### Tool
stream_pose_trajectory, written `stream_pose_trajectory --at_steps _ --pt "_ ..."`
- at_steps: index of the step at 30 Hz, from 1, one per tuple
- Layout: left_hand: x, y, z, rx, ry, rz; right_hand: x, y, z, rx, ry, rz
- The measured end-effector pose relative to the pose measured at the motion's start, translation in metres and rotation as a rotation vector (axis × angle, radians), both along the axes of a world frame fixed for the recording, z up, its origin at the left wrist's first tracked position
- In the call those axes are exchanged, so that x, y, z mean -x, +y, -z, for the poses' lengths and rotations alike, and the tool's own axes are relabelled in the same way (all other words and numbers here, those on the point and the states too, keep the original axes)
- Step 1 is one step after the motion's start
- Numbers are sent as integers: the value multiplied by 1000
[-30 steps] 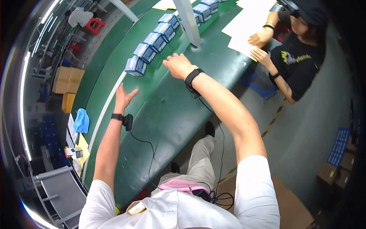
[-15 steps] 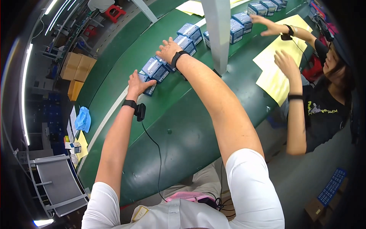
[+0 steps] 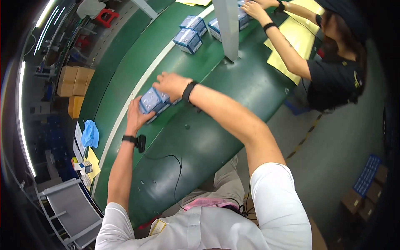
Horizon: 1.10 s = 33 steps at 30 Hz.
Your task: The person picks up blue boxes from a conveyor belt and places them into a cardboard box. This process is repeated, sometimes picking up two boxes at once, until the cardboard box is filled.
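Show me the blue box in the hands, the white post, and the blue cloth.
Blue box (image 3: 152,101), head view, on its top face between the hands.
White post (image 3: 227,27), head view, mid-shaft.
Blue cloth (image 3: 90,134), head view, centre of the crumpled fabric.

White short-slv shirt, black wristbands both wrists, small black device w/ cable at left.

Partly hidden under both hands (image 3: 173,85): blue box (image 3: 152,101). Behind the white post (image 3: 227,27), another box (image 3: 243,16) partly hidden. Yellow sheets (image 3: 291,37) cut off at the top edge.
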<state>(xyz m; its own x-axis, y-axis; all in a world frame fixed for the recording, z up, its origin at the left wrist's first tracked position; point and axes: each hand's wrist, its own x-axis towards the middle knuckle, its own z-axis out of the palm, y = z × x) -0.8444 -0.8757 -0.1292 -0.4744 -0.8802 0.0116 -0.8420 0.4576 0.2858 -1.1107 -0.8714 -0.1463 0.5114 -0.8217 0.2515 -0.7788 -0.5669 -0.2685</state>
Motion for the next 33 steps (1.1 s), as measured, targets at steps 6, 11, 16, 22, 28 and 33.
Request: stream_pose_trajectory --at_steps 6,11,16,22,28,33 --pt "-82 119 -57 -130 -59 187 -96 178 -42 -134 -137 195" --pt "-178 249 -59 -207 -57 398 -221 345 -51 -356 -142 422" --pt "-221 351 -75 -283 -67 647 -306 500 -77 -511 -161 711" --pt "-204 449 -113 -289 14 1030 -357 652 -130 -303 -107 1131" --pt "-117 591 -170 -205 179 1414 -355 825 -219 -249 -30 1512" --pt "-32 756 -194 -138 369 1648 -329 993 -271 -179 65 1711"
